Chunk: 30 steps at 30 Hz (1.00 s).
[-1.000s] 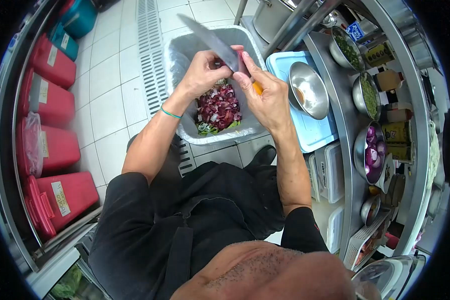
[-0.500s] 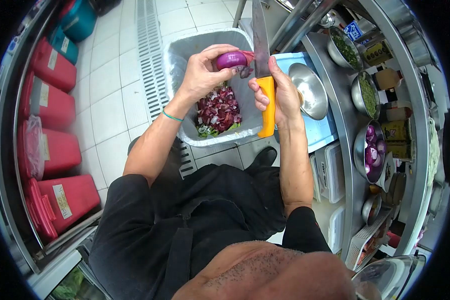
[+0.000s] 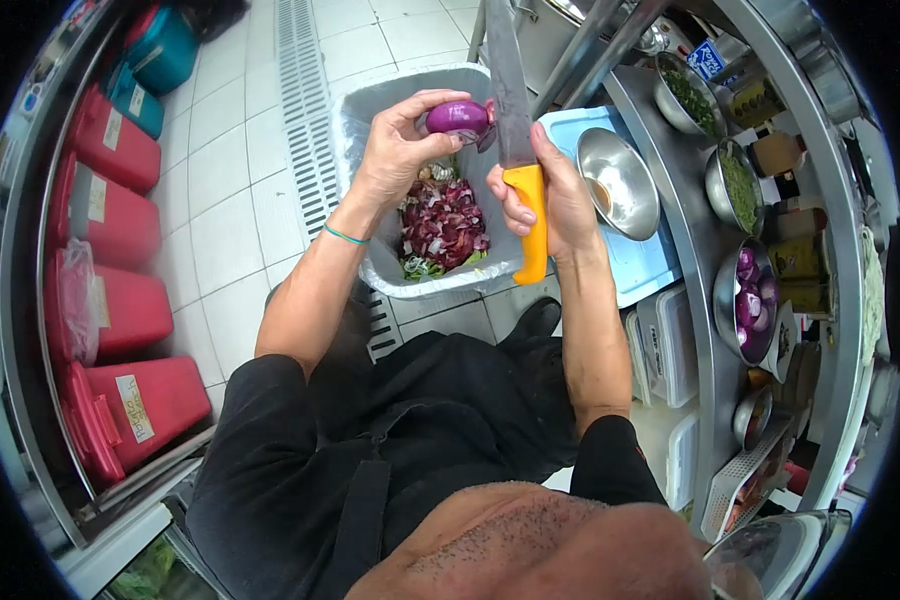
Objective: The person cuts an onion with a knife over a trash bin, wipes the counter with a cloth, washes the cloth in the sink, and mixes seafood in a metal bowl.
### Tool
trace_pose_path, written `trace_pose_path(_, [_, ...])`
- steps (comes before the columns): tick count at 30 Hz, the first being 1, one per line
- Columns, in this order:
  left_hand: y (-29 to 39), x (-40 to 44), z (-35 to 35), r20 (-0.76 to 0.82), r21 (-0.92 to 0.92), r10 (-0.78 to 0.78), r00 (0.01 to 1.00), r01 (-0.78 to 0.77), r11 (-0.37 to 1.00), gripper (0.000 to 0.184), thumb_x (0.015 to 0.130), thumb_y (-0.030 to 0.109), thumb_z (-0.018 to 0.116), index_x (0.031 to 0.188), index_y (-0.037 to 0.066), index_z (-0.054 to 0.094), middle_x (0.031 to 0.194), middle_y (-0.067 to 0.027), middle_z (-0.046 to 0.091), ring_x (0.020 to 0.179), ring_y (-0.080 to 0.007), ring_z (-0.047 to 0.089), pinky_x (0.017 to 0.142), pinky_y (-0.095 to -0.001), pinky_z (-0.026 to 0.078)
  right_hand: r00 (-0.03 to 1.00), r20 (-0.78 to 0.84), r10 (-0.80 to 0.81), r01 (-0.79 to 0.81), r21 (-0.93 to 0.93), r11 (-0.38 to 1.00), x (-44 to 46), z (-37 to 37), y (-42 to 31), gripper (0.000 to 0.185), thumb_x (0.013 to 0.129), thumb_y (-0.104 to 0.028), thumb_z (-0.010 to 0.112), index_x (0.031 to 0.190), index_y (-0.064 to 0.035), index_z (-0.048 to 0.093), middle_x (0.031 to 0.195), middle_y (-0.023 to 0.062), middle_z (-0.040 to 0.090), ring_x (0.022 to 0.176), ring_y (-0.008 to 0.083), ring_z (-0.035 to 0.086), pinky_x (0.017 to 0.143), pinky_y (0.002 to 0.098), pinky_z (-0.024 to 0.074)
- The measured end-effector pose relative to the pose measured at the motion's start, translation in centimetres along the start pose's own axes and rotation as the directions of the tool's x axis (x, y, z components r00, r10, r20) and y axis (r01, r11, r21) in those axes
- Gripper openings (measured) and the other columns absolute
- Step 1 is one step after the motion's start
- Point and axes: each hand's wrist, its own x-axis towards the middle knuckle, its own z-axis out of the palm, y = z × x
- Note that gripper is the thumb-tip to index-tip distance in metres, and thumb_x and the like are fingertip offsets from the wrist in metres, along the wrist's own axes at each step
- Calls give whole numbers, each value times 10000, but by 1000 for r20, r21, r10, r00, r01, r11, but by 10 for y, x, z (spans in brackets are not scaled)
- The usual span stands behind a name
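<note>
My left hand (image 3: 402, 145) grips a shiny purple onion (image 3: 458, 119) over a grey lined bin (image 3: 378, 255). A strip of loose skin hangs at the onion's right end. In my right hand (image 3: 560, 195) is a knife (image 3: 532, 225) with a yellow handle, its broad blade pointing up and away, close to the right of the onion. Below my hands, onion skins (image 3: 445, 225) and some green scraps lie inside the bin.
A steel bowl (image 3: 618, 183) sits on a light blue lid (image 3: 642, 268) right of the bin. On the steel shelf (image 3: 692, 240) stand bowls of chopped greens (image 3: 736, 190) and purple onions (image 3: 755, 300). Red bins (image 3: 135, 310) line the left side.
The knife has swung away from the onion, its blade now upright and its handle in my right palm. My left hand has turned, bringing the onion into view.
</note>
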Motion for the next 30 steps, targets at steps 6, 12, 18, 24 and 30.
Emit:
trace_pose_path(6, [1,3,-8,35,-3,-21,999,21,1000,503,787,-118,722,1268,-38,597,1200,-100,618,1091,-166,626,944,-302,555,992,-129,13,-13,3,1000,4,-7,-2,588,1053,-599,379,958,-50,567,716,84,544,396,67,398,396,222,357])
trace_pose_path(12, [-1,5,-11,1,-69,38,999,-37,997,536,756,-146,711,1241,28,562,1236,-77,570,1146,-169,588,966,-296,519,995,-51,91,-90,28,996,2,-17,-7,677,1040,-597,418,823,23,581,633,99,564,413,104,442,385,240,362])
trace_pose_path(18, [-5,5,-7,-2,29,92,996,-92,995,540,743,-147,709,1233,22,559,1262,-74,551,1188,-167,563,1022,-303,487,997,8,-72,72,-53,996,-4,4,1,617,1064,-522,426,1263,48,556,667,115,600,425,97,460,394,231,371])
trace_pose_path(24, [-4,2,7,-19,148,202,979,-197,969,499,738,-132,728,1190,-3,560,1185,-86,572,1146,-162,568,977,-295,512,984,-45,-175,160,-230,960,1,12,13,500,1064,-443,504,1347,-32,532,693,88,600,447,77,482,403,227,386])
trace_pose_path(30, [-13,3,3,-64,131,256,965,-246,960,490,725,-148,755,1145,13,558,1231,-102,545,1162,-194,575,1030,-326,502,963,-215,-162,85,-331,940,5,11,14,482,1043,-509,513,913,-48,562,699,79,602,441,84,485,390,239,380])
